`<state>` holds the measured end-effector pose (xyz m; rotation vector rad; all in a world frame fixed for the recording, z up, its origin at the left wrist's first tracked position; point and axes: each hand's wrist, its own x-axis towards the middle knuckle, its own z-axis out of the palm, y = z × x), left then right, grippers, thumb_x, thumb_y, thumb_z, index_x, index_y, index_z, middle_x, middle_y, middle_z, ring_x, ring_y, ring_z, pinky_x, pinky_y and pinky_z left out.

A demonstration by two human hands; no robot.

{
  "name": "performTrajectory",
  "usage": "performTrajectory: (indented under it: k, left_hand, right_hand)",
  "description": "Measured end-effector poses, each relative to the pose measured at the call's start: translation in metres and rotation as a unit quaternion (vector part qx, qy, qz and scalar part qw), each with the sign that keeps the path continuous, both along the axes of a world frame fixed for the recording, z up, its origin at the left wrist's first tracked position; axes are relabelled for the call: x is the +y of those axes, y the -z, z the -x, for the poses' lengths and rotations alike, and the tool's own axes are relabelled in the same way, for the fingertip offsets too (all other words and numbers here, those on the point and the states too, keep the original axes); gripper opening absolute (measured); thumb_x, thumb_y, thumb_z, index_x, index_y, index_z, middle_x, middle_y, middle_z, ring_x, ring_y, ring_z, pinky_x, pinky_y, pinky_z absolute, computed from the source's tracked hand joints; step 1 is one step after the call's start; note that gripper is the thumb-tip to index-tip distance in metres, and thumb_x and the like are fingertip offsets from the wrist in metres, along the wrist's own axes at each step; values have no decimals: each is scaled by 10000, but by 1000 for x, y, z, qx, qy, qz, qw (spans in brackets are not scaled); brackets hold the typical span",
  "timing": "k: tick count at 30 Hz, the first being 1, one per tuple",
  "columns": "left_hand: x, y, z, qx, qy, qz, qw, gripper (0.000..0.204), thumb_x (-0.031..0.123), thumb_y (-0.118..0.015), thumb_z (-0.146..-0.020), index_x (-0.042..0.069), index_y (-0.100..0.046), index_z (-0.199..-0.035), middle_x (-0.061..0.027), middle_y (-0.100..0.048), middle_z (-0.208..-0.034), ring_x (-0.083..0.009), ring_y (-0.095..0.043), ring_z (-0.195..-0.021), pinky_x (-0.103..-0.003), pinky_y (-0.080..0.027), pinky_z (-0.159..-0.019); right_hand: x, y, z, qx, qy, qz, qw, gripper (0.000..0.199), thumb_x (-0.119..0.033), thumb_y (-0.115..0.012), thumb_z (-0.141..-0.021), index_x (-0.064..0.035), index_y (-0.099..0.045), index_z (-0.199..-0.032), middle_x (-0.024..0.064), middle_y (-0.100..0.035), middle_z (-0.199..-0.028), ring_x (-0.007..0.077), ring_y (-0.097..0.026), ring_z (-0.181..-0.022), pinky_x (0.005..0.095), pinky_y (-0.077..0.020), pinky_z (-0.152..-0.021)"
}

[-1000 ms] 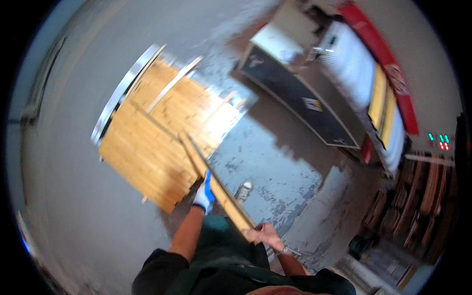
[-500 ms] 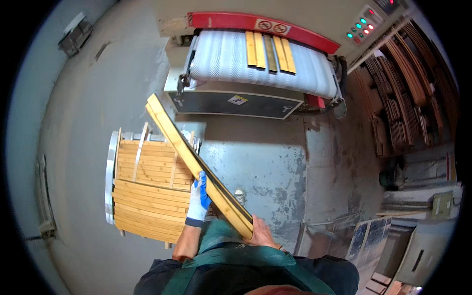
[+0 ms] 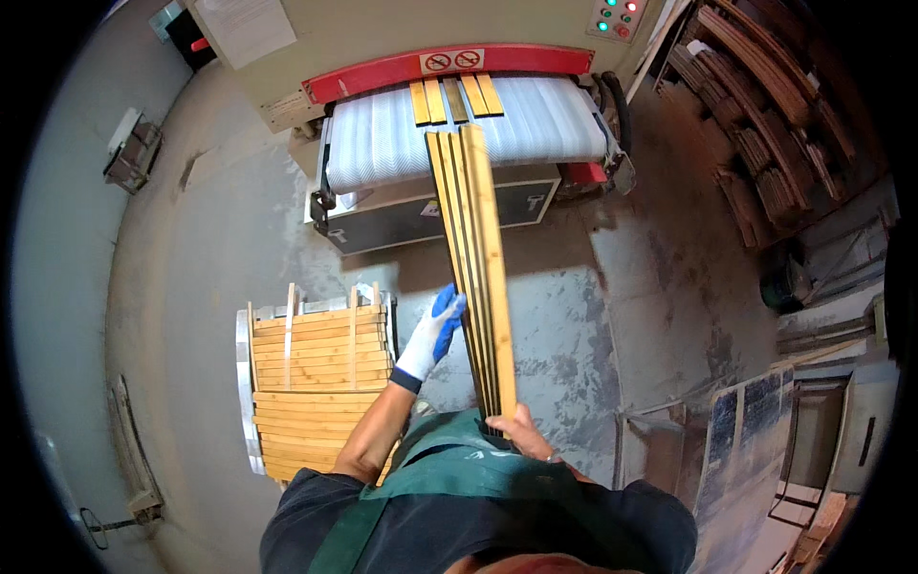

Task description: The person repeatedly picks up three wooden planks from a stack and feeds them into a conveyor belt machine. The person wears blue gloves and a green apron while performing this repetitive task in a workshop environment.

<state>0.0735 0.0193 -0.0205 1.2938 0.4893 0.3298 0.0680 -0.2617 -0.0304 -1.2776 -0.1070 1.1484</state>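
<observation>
I'm facing the belt (image 3: 559,129) at 12 o'clock, with the stack (image 3: 311,418) sitting at 8. I'm holding the planks (image 3: 490,253) at centre, running toward 12; at 5 my right hand (image 3: 524,433) is clasping their near end, while my left hand (image 3: 430,335), half-curled, is touching their left edge, its grip unclear.

"What are the long strips (image 3: 491,249) made of?"
"Wood, smooth with a soft sheen, grain and knots showing."
"And the conveyor belt (image 3: 373,143)?"
"Matt, with a fine ribbed, herringbone-like texture."
"The glove (image 3: 430,335)?"
"White knitted-looking cloth, with a smoother blue coating."
"And the apron (image 3: 449,480)?"
"Matt green cloth, creased."
"The floor (image 3: 559,325)?"
"Hard, its grey paint looking scuffed and worn in patches."
</observation>
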Motion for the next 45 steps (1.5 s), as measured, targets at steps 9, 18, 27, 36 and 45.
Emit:
performTrajectory:
  k: [9, 18, 27, 36, 45]
  left_hand:
    - [-79, 31, 85, 80, 114, 30, 990, 299, 201, -655, -1013, 72, -639, -1282, -52, -698, -1168, -178, -685, -1021, -291, -561, -823]
    - [-63, -56, 49, 278, -60, 124, 951, 345, 308, -762, -936, 157, -613, -665, 95, -426, -533, -52, -330, -428, -284, -213, -419]
    - [-35, -20, 42, 108, -21, 241, 964, 353, 196, -606, -1030, -4, -626, -1321, -134, -674, -1302, -241, -652, -1201, -355, -546, -1001]
    - [3, 24, 34, 7, -88, 433, 897, 400, 215, -616, -1012, 32, -599, -1367, -149, -654, -1344, -302, -649, -1216, -487, -551, -1029]
    - [32, 21, 2, -12, -87, 409, 909, 448, 261, -642, -985, 24, -603, -1363, -148, -677, -1304, -288, -672, -1175, -456, -562, -1011]
  right_hand:
    - [31, -8, -32, -38, 9, -6, 999, 351, -49, -696, -849, 48, -635, -1180, 59, -685, -1052, 133, -645, -924, 293, -543, -798]
    - [45, -23, -81, -231, -17, 156, 960, 222, -91, -721, -782, 51, -693, -950, 51, -685, -794, 112, -602, -684, 309, -505, -617]
    - [55, -43, -125, -28, 26, -22, 999, 363, -4, -712, -872, 51, -604, -1215, 108, -710, -1060, 176, -689, -872, 315, -595, -739]
    - [73, -46, -175, 155, -2, -132, 979, 583, 55, -606, -863, 80, -434, -1419, 266, -618, -1309, 404, -686, -1098, 501, -641, -855]
    - [99, -18, -222, 168, -62, -165, 970, 623, 24, -626, -860, 73, -415, -1445, 287, -587, -1357, 427, -648, -1184, 565, -602, -936]
